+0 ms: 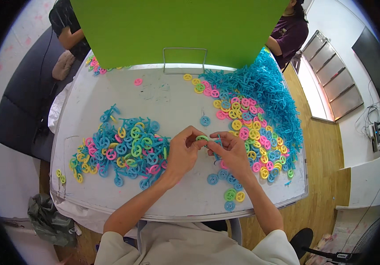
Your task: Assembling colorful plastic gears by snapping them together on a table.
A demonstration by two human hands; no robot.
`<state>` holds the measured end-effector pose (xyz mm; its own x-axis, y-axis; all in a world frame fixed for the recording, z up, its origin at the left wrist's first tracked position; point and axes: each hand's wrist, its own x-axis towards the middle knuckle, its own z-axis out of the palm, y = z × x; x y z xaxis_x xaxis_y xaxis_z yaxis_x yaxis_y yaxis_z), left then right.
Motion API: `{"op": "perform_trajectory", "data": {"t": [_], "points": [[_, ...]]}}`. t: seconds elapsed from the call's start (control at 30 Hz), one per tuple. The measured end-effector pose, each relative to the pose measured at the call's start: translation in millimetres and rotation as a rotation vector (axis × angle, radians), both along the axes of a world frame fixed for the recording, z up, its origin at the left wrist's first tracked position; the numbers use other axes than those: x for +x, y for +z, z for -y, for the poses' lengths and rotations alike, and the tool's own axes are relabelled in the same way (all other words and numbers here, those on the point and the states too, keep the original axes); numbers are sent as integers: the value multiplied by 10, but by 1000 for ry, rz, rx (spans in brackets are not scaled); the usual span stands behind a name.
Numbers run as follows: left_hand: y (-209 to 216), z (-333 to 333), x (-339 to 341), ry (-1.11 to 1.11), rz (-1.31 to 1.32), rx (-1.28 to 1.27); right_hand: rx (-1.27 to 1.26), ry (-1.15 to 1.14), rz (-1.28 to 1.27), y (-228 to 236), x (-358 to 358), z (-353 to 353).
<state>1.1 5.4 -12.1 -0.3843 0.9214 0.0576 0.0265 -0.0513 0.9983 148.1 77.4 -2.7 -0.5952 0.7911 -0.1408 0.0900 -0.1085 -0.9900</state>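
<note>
Above the front middle of the white table, my two hands meet fingertip to fingertip. My left hand is closed, pinching a small green plastic wheel. My right hand is closed on a thin blue plastic stick beside that wheel; fingers partly hide where the two pieces meet. Left of my hands lies a heap of coloured wheels with blue sticks on them. Loose blue, pink, yellow and green wheels spread to the right, and a large pile of blue sticks lies beyond them.
A bright green panel stands across the table's far side, with a wire frame in front. One person is at the far right, another at the far left. A dark green bag sits on the floor at left.
</note>
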Motion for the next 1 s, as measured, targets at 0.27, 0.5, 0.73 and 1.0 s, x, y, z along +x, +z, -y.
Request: {"op": "perform_trajectory", "data": {"t": [0.27,0.5,0.73,1.0], "points": [[26,19,-17,1,-189,23,-210,45,-53,1,14,-36],[116,37,-18,18,15,62,9,-65,-59,55,-37,-14],[55,58,-39,33,0,-4,410,-28,116,5,-8,26],[48,77,16,36,119,45,573,-34,127,2,-19,38]]}}
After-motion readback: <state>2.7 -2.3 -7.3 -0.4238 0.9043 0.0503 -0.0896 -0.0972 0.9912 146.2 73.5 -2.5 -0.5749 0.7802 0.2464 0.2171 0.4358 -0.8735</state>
